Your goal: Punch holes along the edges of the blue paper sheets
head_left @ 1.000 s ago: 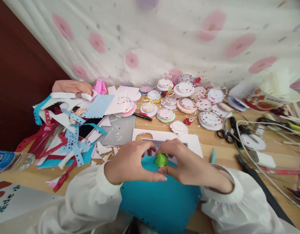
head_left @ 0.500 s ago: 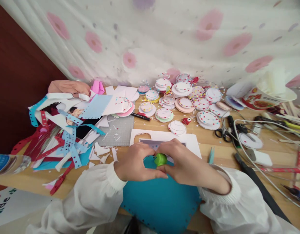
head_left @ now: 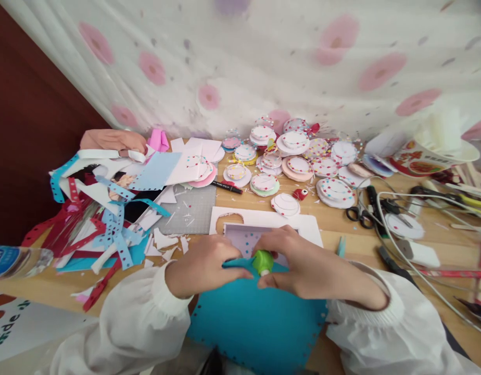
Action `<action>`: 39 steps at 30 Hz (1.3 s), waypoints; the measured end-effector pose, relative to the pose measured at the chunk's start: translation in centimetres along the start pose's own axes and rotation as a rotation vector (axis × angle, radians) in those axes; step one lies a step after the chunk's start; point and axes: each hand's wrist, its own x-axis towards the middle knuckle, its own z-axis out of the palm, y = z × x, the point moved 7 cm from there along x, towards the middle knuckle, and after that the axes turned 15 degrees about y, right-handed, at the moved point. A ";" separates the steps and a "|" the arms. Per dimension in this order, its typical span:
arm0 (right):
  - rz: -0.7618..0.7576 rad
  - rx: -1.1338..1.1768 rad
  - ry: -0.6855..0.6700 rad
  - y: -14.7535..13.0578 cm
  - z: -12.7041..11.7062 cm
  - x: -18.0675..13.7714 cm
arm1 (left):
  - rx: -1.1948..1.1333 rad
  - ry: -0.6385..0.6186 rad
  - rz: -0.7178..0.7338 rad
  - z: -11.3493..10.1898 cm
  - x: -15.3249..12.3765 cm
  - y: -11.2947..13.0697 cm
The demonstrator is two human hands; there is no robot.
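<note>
A blue sheet of craft paper (head_left: 260, 328) with small holes along its edges lies tilted in front of me. My left hand (head_left: 205, 265) pinches its far edge between thumb and fingers. A small green hole punch (head_left: 263, 262) sits on that same edge, gripped between the thumb and fingers of my right hand (head_left: 299, 265). Beyond the hands, a shallow white box (head_left: 256, 237) holds several loose blue dots. White card with a round cut-out (head_left: 311, 229) surrounds the box.
Layered paper discs with beads (head_left: 295, 140) crowd the back of the table. Paper scraps (head_left: 108, 219) and a plastic bottle (head_left: 20, 262) are at left. Scissors (head_left: 359, 216), a white cable (head_left: 404, 271), a charger (head_left: 422, 253) and a paper tub (head_left: 431, 156) stand at right.
My hands have moved apart a little, the left leftward and the right rightward with the punch. The sheet's far edge has tipped, and more of the white box shows.
</note>
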 end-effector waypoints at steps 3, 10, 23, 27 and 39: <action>0.015 -0.028 -0.008 0.2 -0.1 0.0 | -0.021 0.036 0.031 -0.4 -0.3 -0.3; 0.011 -0.002 0.043 0.1 -0.1 0.3 | -0.056 0.085 0.033 -0.8 -0.5 -0.3; -0.016 0.010 0.175 -0.1 0.2 0.4 | -0.114 0.039 -0.078 -1.7 0.2 -0.3; -0.031 0.027 0.167 -0.3 0.6 0.5 | -0.194 0.011 -0.095 -2.3 0.8 0.8; -0.037 0.034 0.099 -0.6 1.2 0.5 | 0.163 -0.054 0.099 -0.3 2.3 2.4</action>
